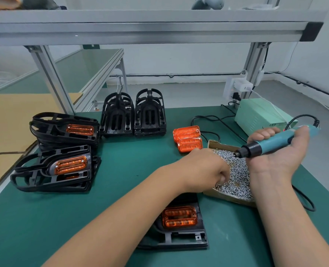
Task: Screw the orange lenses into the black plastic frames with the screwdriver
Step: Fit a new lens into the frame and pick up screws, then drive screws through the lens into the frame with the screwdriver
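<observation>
Head view. A: which step is this?
B: Screw pick, I'd say. Left hand (204, 166) is knuckles-up over the box (227, 198), fingers curled down into the screws (236, 170). Its tips are hidden, so I can't tell if one is pinched. Right hand (281, 149) is palm-up, fingers wrapped round the driver (269, 144). The bit points left, just right of the left hand, over the screws.
A: Where's the work?
B: Frame (181, 241) lies flat on the surface (82, 218) under the left forearm, nearer the body than both hands. Lens (179, 216) sits in it. Can't see whether any screw is in yet. Spare lenses (188, 139) are just beyond the left hand.
A: How to do it clean?
B: My take:
- Lift one screw only and shake off any extras over the box.
- Seat it on the bit or in the hole before moving on.
- Roll the right wrist over so the driver stands square to the frame. A slanted start probably cross-threads the plastic.
- Free the left hand to pin the frame, which will likely skate on the mat.
- Use light push and stop at first seat, since an overdriven screw may crack the lens.
</observation>
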A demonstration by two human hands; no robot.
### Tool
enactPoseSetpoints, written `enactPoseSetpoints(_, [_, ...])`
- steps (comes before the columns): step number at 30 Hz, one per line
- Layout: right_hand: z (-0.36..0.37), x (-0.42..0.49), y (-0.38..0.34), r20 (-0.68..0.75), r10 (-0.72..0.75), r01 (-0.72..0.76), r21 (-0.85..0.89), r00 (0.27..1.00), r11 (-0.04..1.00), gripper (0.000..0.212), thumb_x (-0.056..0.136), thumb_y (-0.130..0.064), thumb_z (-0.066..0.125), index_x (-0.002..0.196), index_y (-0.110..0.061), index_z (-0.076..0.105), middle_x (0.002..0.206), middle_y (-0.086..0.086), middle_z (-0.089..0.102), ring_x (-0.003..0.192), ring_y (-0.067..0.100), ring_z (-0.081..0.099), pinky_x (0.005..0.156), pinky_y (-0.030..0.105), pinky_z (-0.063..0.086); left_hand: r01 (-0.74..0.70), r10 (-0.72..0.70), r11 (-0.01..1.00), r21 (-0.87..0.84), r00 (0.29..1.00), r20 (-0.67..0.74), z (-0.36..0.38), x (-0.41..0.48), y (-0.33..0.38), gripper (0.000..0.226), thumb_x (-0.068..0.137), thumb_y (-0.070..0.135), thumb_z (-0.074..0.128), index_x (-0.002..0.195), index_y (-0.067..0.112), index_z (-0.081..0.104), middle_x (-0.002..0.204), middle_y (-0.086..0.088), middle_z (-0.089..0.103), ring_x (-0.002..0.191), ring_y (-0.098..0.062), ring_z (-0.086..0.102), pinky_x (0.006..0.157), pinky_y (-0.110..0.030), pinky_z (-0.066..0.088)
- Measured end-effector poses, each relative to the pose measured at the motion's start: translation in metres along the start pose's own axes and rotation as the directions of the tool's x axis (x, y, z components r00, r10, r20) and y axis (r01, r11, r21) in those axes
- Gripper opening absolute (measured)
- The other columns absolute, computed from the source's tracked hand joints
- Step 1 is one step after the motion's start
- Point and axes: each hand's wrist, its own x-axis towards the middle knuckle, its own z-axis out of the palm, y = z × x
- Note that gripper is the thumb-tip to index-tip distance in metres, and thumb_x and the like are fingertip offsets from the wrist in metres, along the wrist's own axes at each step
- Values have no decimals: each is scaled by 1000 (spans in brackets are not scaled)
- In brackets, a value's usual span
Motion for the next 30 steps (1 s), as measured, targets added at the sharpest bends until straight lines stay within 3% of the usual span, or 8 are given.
enactPoseSetpoints(5, [0, 0, 0, 5, 0, 0, -5, 1000, 1000, 42, 97, -50, 68, 86, -12, 55, 74, 0, 52, 59, 15, 50, 55, 24, 45, 98, -117, 942, -321, 992, -38, 1, -12, -7, 18, 107, 18, 58, 111, 22, 75, 97, 12, 71, 92, -7, 63, 85, -27, 52])
enactPoseSetpoints(8, [0, 0, 1, 6, 2, -2, -13, 1000, 1000, 43, 97, -51, 68, 85, -12, 55, 74, 0, 52, 59, 15, 50, 54, 25, 45, 115, -195, 854, -507, 975, -108, -2, -21, -17, 16, 107, 19, 59, 106, 25, 74, 104, 14, 72, 102, -6, 65, 96, -30, 54])
enactPoseSetpoints(10, [0, 0, 1, 8, 2, -2, -17, 1000, 1000, 43, 98, -51, 68, 86, -12, 55, 74, 0, 52, 59, 15, 50, 54, 25, 45, 106, -255, 728, -677, 959, -124, -4, -31, -25, 19, 107, 17, 60, 101, 27, 74, 98, 20, 71, 97, -3, 66, 91, -31, 58])
enactPoseSetpoints(13, [0, -1, 3, 17, 9, -9, -29, 1000, 1000, 43, 98, -52, 68, 87, -12, 55, 75, 0, 52, 60, 15, 50, 55, 25, 45, 46, -308, 309, -950, 950, -54, -8, -52, -34, 18, 105, 17, 62, 96, 24, 77, 87, 10, 67, 86, -9, 62, 79, -32, 60])
enactPoseSetpoints(16, [1, -4, 7, 37, 13, -11, -54, 999, 998, 43, 98, -52, 68, 87, -12, 56, 76, 0, 52, 61, 15, 50, 56, 25, 44, -17, -253, -197, -980, 967, 34, -10, -75, -39, 9, 104, 17, 61, 110, 12, 66, 93, -3, 62, 89, -20, 61, 74, -32, 60])
enactPoseSetpoints(19, [2, -10, 13, 59, 41, -35, -103, 997, 994, 43, 97, -53, 68, 88, -13, 56, 76, -1, 51, 61, 14, 49, 56, 24, 43, -61, -236, -456, -888, 970, 55, -8, -91, -38, 10, 106, 12, 55, 107, 11, 64, 96, -7, 62, 92, -21, 63, 71, -27, 59])
enactPoseSetpoints(24, [5, -19, 23, 90, 108, -92, -168, 990, 982, 45, 96, -56, 66, 87, -14, 55, 75, -1, 49, 62, 13, 46, 56, 23, 41, -48, -230, -516, -856, 970, 84, -2, -103, -29, 9, 107, 8, 53, 111, 7, 61, 100, -11, 63, 80, -16, 61, 56, -19, 49])
enactPoseSetpoints(30, [8, -32, 34, 112, 168, -140, -220, 979, 965, 45, 98, -58, 64, 91, -14, 56, 77, -1, 48, 62, 13, 45, 54, 23, 42, -26, -336, -372, -928, 936, 109, 1, -104, -30, 8, 102, 12, 62, 109, 10, 66, 87, -4, 61, 61, -6, 45, 42, -14, 35])
